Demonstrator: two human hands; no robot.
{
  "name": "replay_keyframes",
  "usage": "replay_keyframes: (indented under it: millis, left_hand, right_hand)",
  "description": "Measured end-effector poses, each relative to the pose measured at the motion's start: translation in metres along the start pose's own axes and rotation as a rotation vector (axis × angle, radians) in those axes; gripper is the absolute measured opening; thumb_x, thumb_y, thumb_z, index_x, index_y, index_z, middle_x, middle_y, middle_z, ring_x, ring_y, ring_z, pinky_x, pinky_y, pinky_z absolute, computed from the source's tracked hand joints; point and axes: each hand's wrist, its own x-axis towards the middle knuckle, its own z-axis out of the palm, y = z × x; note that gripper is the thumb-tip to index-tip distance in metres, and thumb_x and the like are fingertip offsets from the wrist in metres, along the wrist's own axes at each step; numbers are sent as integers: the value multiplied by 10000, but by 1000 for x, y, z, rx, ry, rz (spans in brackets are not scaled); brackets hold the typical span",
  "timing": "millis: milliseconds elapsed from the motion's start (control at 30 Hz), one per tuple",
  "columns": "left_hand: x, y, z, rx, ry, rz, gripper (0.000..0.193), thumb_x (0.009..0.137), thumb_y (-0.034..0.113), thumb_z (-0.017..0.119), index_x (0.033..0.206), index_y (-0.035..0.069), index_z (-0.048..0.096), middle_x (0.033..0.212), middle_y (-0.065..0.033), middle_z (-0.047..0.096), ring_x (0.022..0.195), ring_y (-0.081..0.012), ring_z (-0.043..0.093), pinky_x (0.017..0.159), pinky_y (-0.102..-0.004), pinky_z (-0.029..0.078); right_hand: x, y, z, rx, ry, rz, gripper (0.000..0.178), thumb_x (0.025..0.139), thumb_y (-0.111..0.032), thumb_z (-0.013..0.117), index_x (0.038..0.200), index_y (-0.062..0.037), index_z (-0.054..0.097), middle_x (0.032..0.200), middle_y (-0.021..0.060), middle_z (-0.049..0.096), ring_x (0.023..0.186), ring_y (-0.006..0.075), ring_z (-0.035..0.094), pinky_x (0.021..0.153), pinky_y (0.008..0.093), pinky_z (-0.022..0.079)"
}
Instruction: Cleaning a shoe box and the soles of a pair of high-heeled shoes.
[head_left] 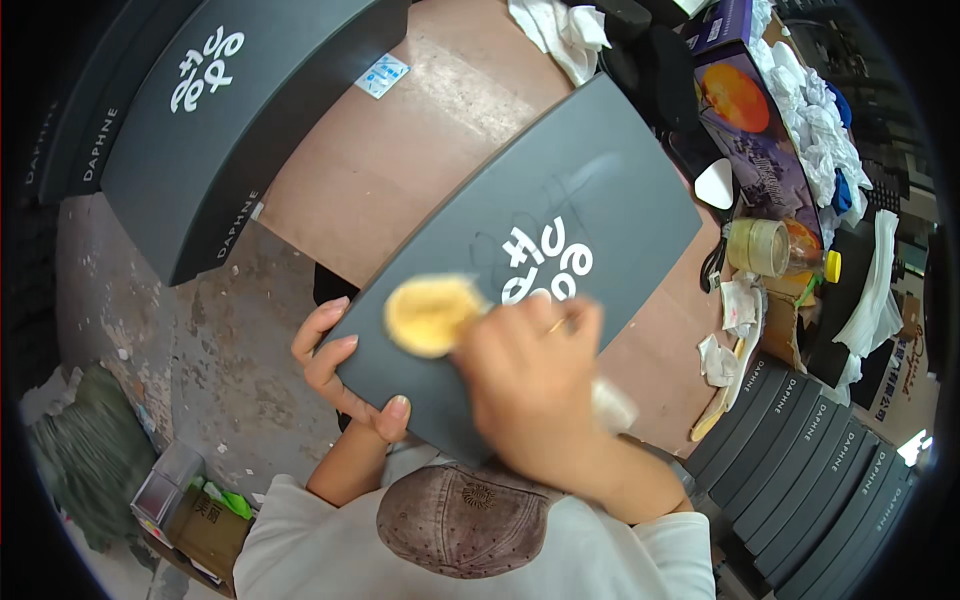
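Observation:
A dark grey shoe box [470, 225] with white lettering lies slanted across the table. Faint dark smears mark its top beside the lettering. My left hand [350, 370] grips the box's near left corner, thumb and fingers pressed on its edges. Over the top, my right hand [530, 375] is closed and smeared by motion. From it sticks out a round yellow pad [432, 316], held over the near left part of the lid. Whether the pad touches the lid I cannot tell. A blurred whitish piece [612, 405] shows on the other side of that hand.
More grey boxes [235, 95] stand at the far left; others are stacked at the lower right [800, 470]. Along the table's [465, 75] right side are a plastic bottle [770, 248], a white computer mouse [714, 184] and a purple carton [750, 140] with crumpled white paper. White tissue [560, 35] lies at the back.

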Motion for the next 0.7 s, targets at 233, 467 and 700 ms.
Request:
replay_keyframes:
  millis: [233, 467, 700]
  left_hand:
    - [0, 5, -4, 17, -95, -79, 606, 672, 421, 581, 1156, 113, 387, 1218, -155, 334, 1134, -309, 410, 909, -467, 424]
    - [4, 10, 2, 45, -24, -87, 583, 691, 449, 575, 1100, 78, 392, 1176, -178, 359, 1089, -321, 435, 903, -458, 433]
    - [2, 11, 0, 64, -66, -91, 609, 665, 445, 534, 1155, 113, 392, 1220, -164, 354, 1108, -305, 443, 881, -462, 443]
  right_hand:
    - [13, 24, 0, -57, 19, 101, 84, 703, -110, 636, 724, -72, 563, 714, 87, 535, 729, 240, 519, 759, 382, 335]
    - [23, 31, 6, 50, 168, 109, 80, 726, -112, 591, 795, -78, 569, 727, 64, 521, 701, 243, 497, 713, 399, 345]
    - [37, 41, 12, 90, 262, 93, 85, 760, -121, 616, 771, -74, 545, 726, 72, 510, 734, 254, 489, 704, 392, 325]
